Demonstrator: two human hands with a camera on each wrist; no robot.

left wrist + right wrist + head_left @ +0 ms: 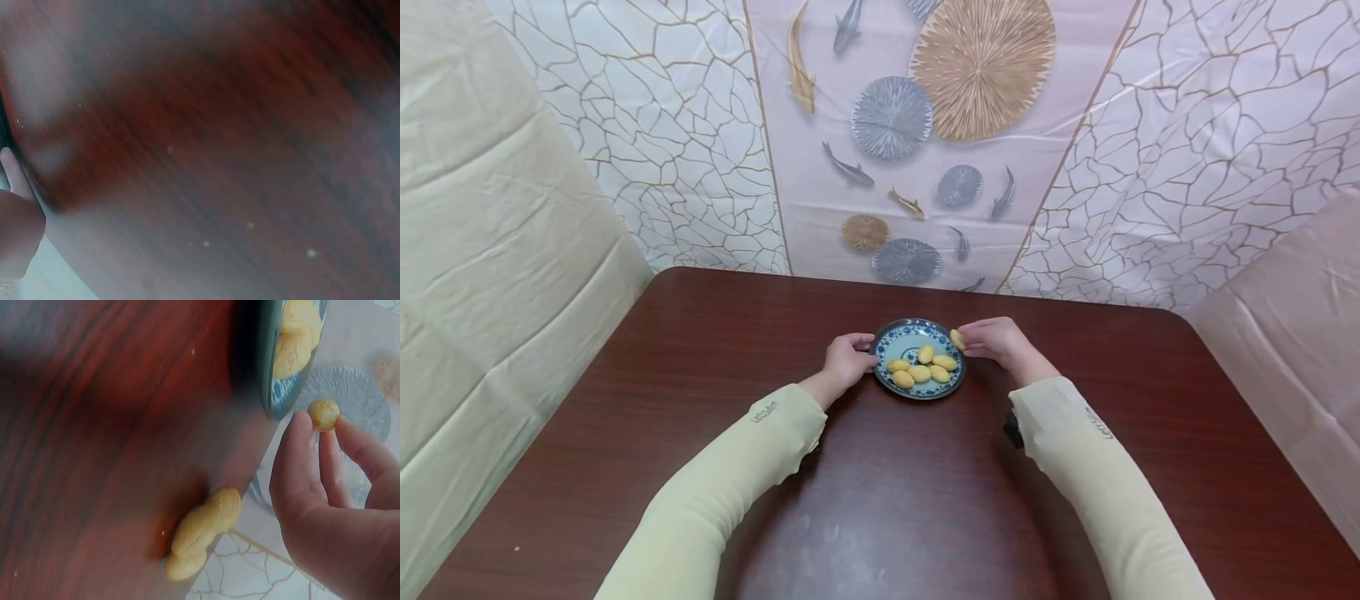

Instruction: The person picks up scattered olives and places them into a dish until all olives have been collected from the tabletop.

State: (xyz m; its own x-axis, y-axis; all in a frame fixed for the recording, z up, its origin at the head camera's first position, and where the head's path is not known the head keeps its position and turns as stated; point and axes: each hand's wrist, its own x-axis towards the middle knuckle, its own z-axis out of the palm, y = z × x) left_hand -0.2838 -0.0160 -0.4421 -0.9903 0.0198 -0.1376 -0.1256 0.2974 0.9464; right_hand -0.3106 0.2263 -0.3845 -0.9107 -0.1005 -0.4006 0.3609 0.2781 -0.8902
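Note:
A round plate (886, 342) with a blue-patterned rim bears several small yellow oval pieces (919, 373), wrinkled like little potatoes. At its left rim my left hand (846, 362) holds the edge between thumb and fingers; only part of that hand (20, 231) enters the left wrist view. My right hand (997, 339) is just off the plate's right rim. Between thumb and fingertips it pinches one more yellow oval piece (324, 415), seen end-on in the right wrist view. The plate's side (269, 369) stands right beside those fingertips.
Several more yellow pieces (206, 525) lie on the dark wooden table (895, 500), below the right hand in the right wrist view. Behind the table's far edge hangs a patterned cloth backdrop (820, 233), with pale cloth walls (490, 250) at both sides.

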